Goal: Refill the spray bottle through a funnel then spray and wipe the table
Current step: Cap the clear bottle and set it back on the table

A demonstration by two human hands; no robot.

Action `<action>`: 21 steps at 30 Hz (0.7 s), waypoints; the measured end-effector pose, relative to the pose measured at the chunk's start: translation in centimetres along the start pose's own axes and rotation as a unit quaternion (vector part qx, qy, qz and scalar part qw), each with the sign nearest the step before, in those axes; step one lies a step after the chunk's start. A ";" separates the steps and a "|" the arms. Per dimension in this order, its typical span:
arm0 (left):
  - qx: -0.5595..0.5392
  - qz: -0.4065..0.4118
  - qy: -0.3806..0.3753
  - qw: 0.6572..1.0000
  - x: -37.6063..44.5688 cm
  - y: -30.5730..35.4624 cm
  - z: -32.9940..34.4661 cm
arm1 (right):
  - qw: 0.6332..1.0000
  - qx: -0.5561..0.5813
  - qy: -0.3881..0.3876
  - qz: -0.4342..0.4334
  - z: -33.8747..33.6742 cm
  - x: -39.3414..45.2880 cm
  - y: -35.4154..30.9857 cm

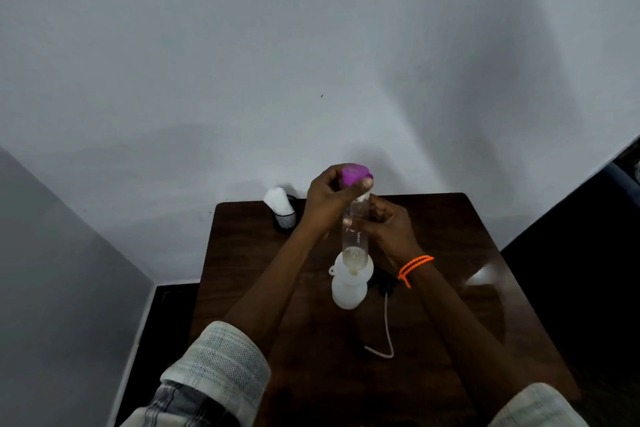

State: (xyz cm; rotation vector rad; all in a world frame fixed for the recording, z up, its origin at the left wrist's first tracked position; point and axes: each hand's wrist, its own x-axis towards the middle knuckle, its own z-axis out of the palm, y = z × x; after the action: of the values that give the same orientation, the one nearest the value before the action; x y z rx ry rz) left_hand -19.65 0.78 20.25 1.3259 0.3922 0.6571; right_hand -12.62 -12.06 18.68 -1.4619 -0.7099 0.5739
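Observation:
A clear bottle (pixel 355 239) with a purple end (pixel 354 174) is held upside down, its mouth in a white funnel (pixel 338 268). The funnel sits in the neck of a white spray bottle (pixel 348 295) standing on the dark wooden table (pixel 450 225). My left hand (pixel 325 199) grips the purple upper end. Around the clear bottle's middle, from the right side, curl the fingers of my right hand (pixel 391 225). A little liquid shows at the clear bottle's lower end. The black spray head (pixel 382 282) with its white tube (pixel 387 326) lies on the table just right of the spray bottle.
A black mesh cup (pixel 285 220) holding a white cloth (pixel 278 199) stands at the table's back left corner. A white wall rises right behind the table. Dark floor lies to the left and right of it. A bright glare spot (pixel 481 277) shows on the right of the tabletop.

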 end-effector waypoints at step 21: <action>-0.042 -0.040 -0.018 0.998 1.0 0.3 -1.0 | 0.999 -0.002 -0.053 0.006 -0.5 2.0 0.2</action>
State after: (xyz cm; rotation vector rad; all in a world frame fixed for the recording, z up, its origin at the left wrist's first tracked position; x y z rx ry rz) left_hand -19.58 2.26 20.44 1.2332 0.3825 0.5773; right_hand -10.85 -10.94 18.65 -1.4475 -0.7855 0.6622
